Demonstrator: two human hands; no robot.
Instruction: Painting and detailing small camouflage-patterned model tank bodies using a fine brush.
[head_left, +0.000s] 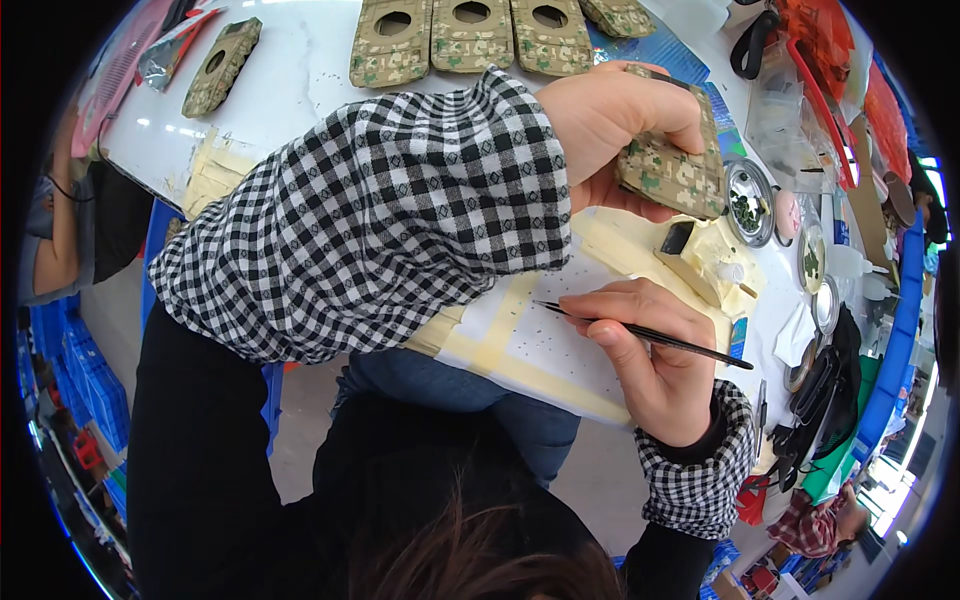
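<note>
My left hand (pixel 610 125) holds a flat camouflage-painted model part (pixel 672 160) up over the table, fingers wrapped round its top edge. My right hand (pixel 650 355) grips a thin dark paintbrush (pixel 640 333) like a pen, its tip pointing left over a white sheet edged with beige masking tape (pixel 520 345). My checked left sleeve (pixel 380 215) crosses the middle of the view and hides much of the table.
Several more camouflage parts (pixel 470 38) lie in a row at the table's far edge, one more (pixel 222 65) to the left. Round metal paint dishes (pixel 750 200), a taped block (pixel 700 255) and clutter fill the right side. Another person (pixel 70 230) sits at left.
</note>
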